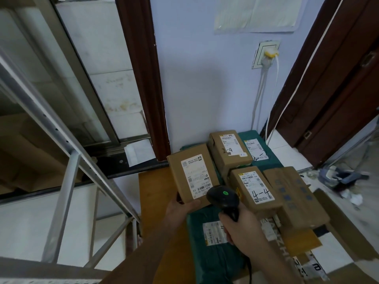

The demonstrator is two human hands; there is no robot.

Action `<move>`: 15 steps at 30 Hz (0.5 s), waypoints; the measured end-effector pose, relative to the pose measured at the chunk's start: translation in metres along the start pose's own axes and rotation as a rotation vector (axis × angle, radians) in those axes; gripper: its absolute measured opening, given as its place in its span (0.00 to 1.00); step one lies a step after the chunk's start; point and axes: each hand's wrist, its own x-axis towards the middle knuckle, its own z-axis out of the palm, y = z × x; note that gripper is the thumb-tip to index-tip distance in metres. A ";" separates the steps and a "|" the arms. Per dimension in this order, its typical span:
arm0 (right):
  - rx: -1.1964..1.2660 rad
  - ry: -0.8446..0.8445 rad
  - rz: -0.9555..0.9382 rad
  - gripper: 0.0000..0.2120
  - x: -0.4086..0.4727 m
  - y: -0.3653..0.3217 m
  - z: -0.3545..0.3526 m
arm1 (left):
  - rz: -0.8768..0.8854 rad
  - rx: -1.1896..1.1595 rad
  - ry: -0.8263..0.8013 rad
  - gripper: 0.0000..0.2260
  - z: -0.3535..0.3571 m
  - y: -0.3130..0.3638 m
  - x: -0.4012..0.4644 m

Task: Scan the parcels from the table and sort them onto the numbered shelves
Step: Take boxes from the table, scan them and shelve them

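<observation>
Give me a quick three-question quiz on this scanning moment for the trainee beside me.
1. True or false: the left hand holds up a cardboard parcel with its label facing the camera.
2. Which tool does the right hand grip? A) marker pen B) handheld scanner C) tape gun
3. Fill in: the brown parcel just right of the scanner has ____ handwritten on its label.

Key
1. True.
2. B; a green light shows on top of it.
3. 4-4.
</observation>
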 end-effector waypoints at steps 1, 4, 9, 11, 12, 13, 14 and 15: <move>-0.022 0.005 0.002 0.03 -0.002 -0.001 0.002 | 0.003 -0.008 -0.004 0.38 -0.002 0.001 -0.002; -0.054 0.017 0.013 0.05 -0.008 -0.002 0.011 | -0.020 -0.002 -0.036 0.32 -0.009 -0.003 -0.005; 0.012 0.025 0.035 0.03 -0.018 -0.007 0.026 | -0.024 0.035 -0.068 0.28 -0.020 -0.010 -0.008; 0.034 0.013 0.052 0.03 -0.023 -0.009 0.031 | -0.031 0.027 -0.088 0.24 -0.023 -0.014 -0.010; 0.043 0.003 0.057 0.03 -0.025 -0.008 0.032 | -0.036 0.011 -0.097 0.23 -0.024 -0.015 -0.011; 0.052 -0.005 0.061 0.03 -0.027 -0.008 0.034 | -0.042 -0.004 -0.106 0.24 -0.026 -0.017 -0.012; 0.056 -0.012 0.064 0.03 -0.029 -0.007 0.035 | -0.043 -0.019 -0.111 0.25 -0.027 -0.019 -0.013; 0.058 -0.015 0.067 0.03 -0.030 -0.007 0.036 | -0.045 -0.036 -0.117 0.27 -0.029 -0.021 -0.014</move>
